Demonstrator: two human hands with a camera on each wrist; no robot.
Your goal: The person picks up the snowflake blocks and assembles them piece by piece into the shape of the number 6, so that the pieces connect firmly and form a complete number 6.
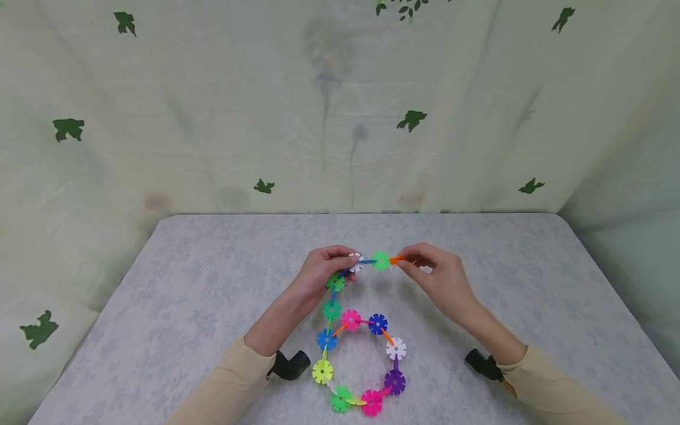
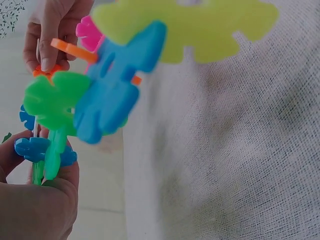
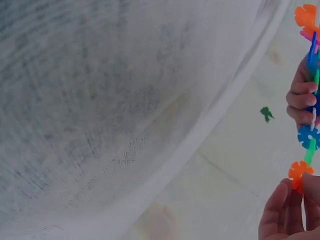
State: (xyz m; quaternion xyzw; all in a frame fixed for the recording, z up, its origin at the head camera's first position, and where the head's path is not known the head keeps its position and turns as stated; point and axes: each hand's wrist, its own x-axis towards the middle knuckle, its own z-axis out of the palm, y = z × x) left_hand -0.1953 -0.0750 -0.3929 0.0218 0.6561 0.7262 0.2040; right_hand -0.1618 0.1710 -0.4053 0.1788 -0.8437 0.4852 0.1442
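Note:
A chain of notched plastic discs, snowflake-shaped interlocking pieces, is strung between both hands and hangs down into a ring. My left hand pinches the chain at a white disc between thumb and fingers. Beyond it come a blue disc seen edge-on and a light green disc. At the chain's end my right hand pinches an orange disc with its fingertips. Below the left hand, green discs lead to a blue disc, where the ring of pink, blue, white, purple, green and yellow discs joins.
The grey cloth-covered table spreads beneath the hands. A pale curtain with green bird shapes stands behind and at both sides. Black wrist camera mounts sit at both sleeves.

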